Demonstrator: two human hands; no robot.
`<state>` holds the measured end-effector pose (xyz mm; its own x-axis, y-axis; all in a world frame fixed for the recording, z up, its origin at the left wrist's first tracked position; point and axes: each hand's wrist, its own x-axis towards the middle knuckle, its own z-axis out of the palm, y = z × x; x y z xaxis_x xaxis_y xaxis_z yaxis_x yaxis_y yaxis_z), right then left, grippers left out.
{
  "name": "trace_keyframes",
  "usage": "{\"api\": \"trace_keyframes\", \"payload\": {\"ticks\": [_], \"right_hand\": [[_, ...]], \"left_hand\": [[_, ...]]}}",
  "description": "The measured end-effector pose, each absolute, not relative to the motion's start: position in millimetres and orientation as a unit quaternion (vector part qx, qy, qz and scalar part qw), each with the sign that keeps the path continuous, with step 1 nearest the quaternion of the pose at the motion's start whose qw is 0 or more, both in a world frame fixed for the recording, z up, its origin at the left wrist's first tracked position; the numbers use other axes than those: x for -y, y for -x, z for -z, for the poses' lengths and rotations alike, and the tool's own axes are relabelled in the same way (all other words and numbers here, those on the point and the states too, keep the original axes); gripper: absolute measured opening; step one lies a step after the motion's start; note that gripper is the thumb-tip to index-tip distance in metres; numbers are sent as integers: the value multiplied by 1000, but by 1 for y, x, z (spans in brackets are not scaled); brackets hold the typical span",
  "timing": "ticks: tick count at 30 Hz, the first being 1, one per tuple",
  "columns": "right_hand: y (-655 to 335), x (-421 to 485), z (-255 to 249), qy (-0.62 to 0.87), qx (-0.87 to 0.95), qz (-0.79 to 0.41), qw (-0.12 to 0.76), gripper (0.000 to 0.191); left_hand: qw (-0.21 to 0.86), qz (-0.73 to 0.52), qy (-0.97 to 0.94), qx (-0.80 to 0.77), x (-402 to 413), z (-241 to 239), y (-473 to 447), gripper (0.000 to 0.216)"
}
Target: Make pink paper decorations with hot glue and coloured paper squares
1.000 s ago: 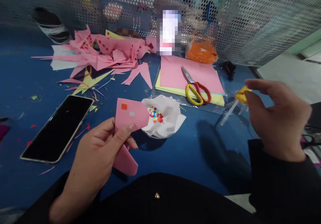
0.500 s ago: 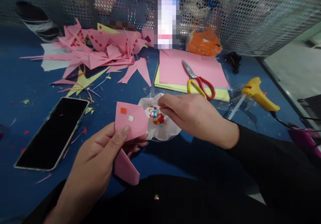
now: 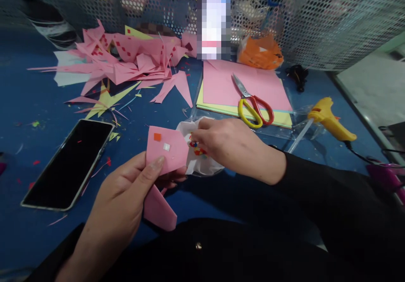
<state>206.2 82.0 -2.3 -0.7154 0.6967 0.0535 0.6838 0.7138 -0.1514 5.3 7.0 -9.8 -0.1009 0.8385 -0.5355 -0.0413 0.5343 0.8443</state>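
My left hand [image 3: 136, 189] grips a folded piece of pink paper [image 3: 172, 164], thumb on its front and fingers behind. An orange square [image 3: 157, 137] and a white square [image 3: 166, 147] sit on the paper's upper face, and a folded pink strip hangs below. Just right of the paper, my right hand [image 3: 230, 145] reaches over a white-lined bowl [image 3: 207, 170]. Its fingertips are pinched together at the small coloured paper bits [image 3: 196, 150] in the bowl; whatever is between them is hidden.
Scissors [image 3: 249, 98] lie on stacked coloured paper [image 3: 218, 81] behind the bowl. To the right is a yellow glue gun [image 3: 332, 119] with a cable. A dark phone [image 3: 69, 164] lies left, below pink scraps [image 3: 136, 63]. An orange packet [image 3: 261, 53] rests against the mesh panel [image 3: 303, 20].
My right hand has moved left and slightly down, bringing its fingertips onto the coloured bits and covering part of them. My left hand holds the pink paper nearly still.
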Motion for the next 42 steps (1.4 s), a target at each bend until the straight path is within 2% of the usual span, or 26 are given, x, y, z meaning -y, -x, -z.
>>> {"api": "trace_keyframes", "payload": {"ticks": [13,23,36,42], "right_hand": [[-200,-87,12,383,921,-64,18,20],[-200,-89,15,366,928,-70,33,17],[-198,-88,16,362,929,-66,42,15],[-200,-91,14,374,924,-71,23,18]], "left_hand": [[585,-375,-329,-639,-7,9,-4,37],[590,-372,-324,-639,-7,11,-4,35],[580,-383,-310,-649,-7,12,-3,55],[580,-381,-314,-648,-8,12,-4,46]]}}
